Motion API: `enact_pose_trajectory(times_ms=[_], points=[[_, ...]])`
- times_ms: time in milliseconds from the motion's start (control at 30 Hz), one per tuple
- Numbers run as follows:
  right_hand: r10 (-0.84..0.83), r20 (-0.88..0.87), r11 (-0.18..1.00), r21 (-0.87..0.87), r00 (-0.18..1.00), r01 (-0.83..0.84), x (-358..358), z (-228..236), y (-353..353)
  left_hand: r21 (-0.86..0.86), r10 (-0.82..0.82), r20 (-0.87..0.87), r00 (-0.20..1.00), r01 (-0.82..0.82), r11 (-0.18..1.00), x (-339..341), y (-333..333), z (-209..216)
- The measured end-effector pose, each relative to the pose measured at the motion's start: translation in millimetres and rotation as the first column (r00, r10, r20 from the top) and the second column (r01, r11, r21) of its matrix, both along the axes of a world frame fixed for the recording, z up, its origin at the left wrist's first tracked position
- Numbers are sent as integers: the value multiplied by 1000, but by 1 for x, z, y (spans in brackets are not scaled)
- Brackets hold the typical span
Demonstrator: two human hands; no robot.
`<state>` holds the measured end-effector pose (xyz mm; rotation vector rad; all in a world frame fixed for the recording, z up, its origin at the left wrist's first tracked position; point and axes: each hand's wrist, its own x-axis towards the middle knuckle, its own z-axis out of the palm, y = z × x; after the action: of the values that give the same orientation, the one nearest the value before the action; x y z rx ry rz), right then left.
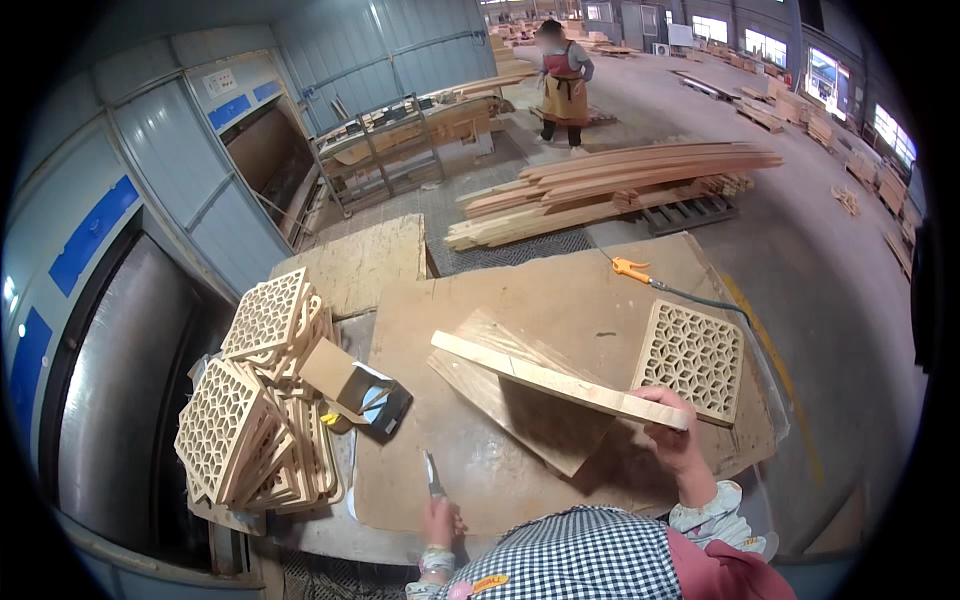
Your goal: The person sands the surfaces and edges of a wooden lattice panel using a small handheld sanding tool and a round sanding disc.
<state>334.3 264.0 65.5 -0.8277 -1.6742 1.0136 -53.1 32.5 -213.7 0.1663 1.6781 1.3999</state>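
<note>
My right hand [672,442] grips the right end of a pale wooden board [560,382], tilted so that mostly its long edge shows. Beneath it a wider wooden board [465,385] with visible grain lies on the brown-topped table [400,300], partly in shadow. At the table's near edge my left hand [440,522] is closed around a knife [433,474] with a dark handle, its blade pointing away from me. A wooden lattice panel [690,362] rests flat just beyond my right hand.
Stacked lattice panels [235,430] stand at the left beside an opened cardboard box [345,382]. An orange air gun [630,269] with a hose lies at the far right. Long timber [600,190] is piled beyond the table, with another person [565,85] standing behind it.
</note>
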Motion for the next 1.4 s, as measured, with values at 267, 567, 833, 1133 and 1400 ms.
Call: enact_pose_trajectory(times_ms=[267, 567, 833, 1133, 1400], points=[[-3, 4, 1000, -21, 1000, 3, 0, 5, 1, -21, -5, -14, 1000, 4, 1000, 1, 0, 1], [6, -85, 1000, 5, 996, -5, 2, -5, 6, -44, 7, -9, 1000, -7, 999, -2, 1, -6], [10, -28, 999, 37, 1000, -9, 6, -6, 10, -23, 2, -10, 1000, -2, 1000, 2, 5, -1], [-5, 59, 992, 125, 998, -3, 4, -2, 7, 1, -74, -45, 996, 74, 997, -3, 1, -15], [-61, 63, 990, 129, 996, 52, 6, -7, 7, -5, -11, -78, 997, 11, 1000, 11, 10, 4]])
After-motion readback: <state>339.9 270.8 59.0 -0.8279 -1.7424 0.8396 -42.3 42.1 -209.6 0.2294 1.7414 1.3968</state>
